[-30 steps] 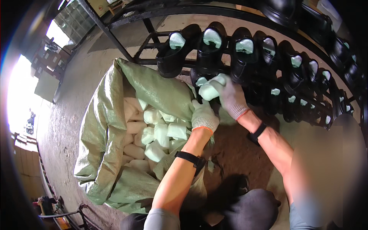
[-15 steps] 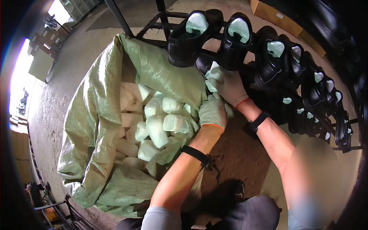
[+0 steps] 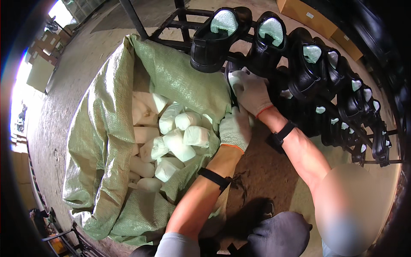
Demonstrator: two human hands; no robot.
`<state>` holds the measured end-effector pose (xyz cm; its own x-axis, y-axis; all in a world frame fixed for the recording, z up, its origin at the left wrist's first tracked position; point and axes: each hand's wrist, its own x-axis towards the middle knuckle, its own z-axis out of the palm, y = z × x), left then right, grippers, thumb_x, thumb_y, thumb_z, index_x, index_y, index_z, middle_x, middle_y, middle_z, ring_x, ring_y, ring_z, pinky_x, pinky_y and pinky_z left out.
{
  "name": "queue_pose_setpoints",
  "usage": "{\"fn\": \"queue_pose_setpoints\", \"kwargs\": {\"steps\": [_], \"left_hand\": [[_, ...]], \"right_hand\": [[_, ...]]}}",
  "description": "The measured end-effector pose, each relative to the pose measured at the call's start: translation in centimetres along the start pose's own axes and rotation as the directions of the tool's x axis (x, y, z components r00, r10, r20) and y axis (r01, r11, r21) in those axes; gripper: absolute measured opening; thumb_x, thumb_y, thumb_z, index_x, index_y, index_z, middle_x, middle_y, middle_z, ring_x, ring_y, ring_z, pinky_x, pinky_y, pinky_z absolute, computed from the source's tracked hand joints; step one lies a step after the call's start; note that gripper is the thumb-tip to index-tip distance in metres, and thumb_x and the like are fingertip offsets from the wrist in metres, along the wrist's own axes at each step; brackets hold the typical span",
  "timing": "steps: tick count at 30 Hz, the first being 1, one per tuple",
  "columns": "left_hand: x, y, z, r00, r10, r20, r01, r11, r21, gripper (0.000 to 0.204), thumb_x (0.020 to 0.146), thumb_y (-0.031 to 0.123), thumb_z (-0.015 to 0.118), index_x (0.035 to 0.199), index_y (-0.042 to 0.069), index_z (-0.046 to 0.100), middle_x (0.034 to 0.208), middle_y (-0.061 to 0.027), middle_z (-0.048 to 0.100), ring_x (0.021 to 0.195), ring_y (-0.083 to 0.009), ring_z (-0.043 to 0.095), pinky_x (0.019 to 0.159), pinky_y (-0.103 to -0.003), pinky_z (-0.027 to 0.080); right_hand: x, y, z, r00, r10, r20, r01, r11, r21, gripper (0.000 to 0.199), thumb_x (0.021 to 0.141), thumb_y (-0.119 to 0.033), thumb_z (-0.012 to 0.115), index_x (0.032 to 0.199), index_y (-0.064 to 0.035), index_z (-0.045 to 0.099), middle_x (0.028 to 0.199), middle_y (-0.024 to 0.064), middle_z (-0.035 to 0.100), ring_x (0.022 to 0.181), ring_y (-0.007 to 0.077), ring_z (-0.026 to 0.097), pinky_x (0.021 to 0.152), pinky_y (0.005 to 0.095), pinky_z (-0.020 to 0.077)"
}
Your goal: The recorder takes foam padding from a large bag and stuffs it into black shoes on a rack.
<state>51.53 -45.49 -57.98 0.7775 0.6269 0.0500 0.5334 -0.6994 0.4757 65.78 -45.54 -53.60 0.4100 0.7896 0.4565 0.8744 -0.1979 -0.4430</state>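
Observation:
Both my hands wear pale knit gloves with orange cuffs. My right hand (image 3: 251, 92) is closed, its fingers bunched over the opening of a black shoe (image 3: 231, 67) on the rack, below the upper row. What those fingers press or hold is hidden by the glove. Just below, my left hand (image 3: 235, 130) is closed at the near end of the same shoe, which it mostly covers. Beside it on the left gapes a green woven sack (image 3: 184, 79) full of white wrapped stuffing pieces (image 3: 179, 144).
A black metal rack (image 3: 169, 26) runs from the back toward the right, bearing several black shoes (image 3: 266, 45) with white stuffing inside. Cardboard boxes (image 3: 314, 19) stand behind it. More cartons (image 3: 49, 40) are stacked at the far left. My knee (image 3: 280, 235) shows at the lower edge.
The white stuffing piece that showed in my right hand is now out of sight, and that hand sits further over the shoe. My left hand stays low by the shoe.

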Motion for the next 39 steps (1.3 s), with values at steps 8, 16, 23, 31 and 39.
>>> {"fn": "queue_pose_setpoints", "kwargs": {"steps": [8,16,23,31,39], "left_hand": [[0.3,-1.5,0.1,0.997,-0.014,-0.079,0.013,1.000,-0.013,0.061,0.089,0.017,0.079,0.139,-0.005,0.051,0.120,-0.0271,0.070,0.104,-0.0417,0.078,0.085,-0.051,0.064],[0.5,-1.6,-0.8,0.989,0.088,-0.116,-0.095,0.994,-0.055,0.071,0.090,0.015,0.078,0.149,-0.009,0.046,0.116,-0.0318,0.074,0.101,-0.0439,0.078,0.084,-0.051,0.064],[0.2,-1.6,-0.2,0.989,0.000,-0.148,-0.018,0.993,-0.120,0.071,0.091,0.021,0.080,0.147,-0.005,0.046,0.104,-0.0293,0.076,0.098,-0.0483,0.077,0.083,-0.054,0.063],[0.5,-2.5,-3.0,0.995,-0.095,0.036,0.101,0.952,-0.289,0.059,0.092,0.026,0.080,0.135,-0.003,0.053,0.099,-0.0309,0.076,0.100,-0.0501,0.075,0.089,-0.055,0.060],[-0.3,-2.8,-6.2,0.995,-0.096,0.019,0.086,0.774,-0.627,0.061,0.100,0.031,0.080,0.143,-0.005,0.059,0.121,-0.0196,0.075,0.108,-0.0253,0.071,0.099,-0.040,0.058]], "right_hand": [[0.1,-1.1,1.5,0.993,0.119,-0.007,-0.119,0.991,-0.058,0.034,0.088,-0.018,0.076,0.121,-0.0089,0.074,0.104,0.0199,0.071,0.102,0.0469,0.071,0.092,0.0550,0.0572],[-1.1,-0.6,2.6,0.998,0.055,0.039,-0.044,0.969,-0.243,0.022,0.096,-0.021,0.073,0.113,-0.0087,0.078,0.112,0.0154,0.072,0.112,0.0386,0.068,0.092,0.0513,0.0559],[-1.2,1.5,4.3,0.991,0.094,0.097,-0.049,0.920,-0.389,0.020,0.096,-0.023,0.070,0.109,-0.0080,0.075,0.119,0.0203,0.067,0.117,0.0468,0.061,0.100,0.0562,0.0515],[-2.4,-0.3,3.2,0.998,0.028,-0.056,-0.049,0.904,-0.425,0.029,0.093,-0.023,0.071,0.117,-0.0045,0.073,0.118,0.0210,0.071,0.114,0.0411,0.068,0.101,0.0536,0.0528],[-6.0,-2.9,-4.6,0.979,-0.024,-0.201,0.044,0.994,0.097,0.055,0.096,-0.016,0.074,0.148,-0.0034,0.065,0.144,0.0213,0.064,0.126,0.0385,0.065,0.110,0.0470,0.0505]]}}
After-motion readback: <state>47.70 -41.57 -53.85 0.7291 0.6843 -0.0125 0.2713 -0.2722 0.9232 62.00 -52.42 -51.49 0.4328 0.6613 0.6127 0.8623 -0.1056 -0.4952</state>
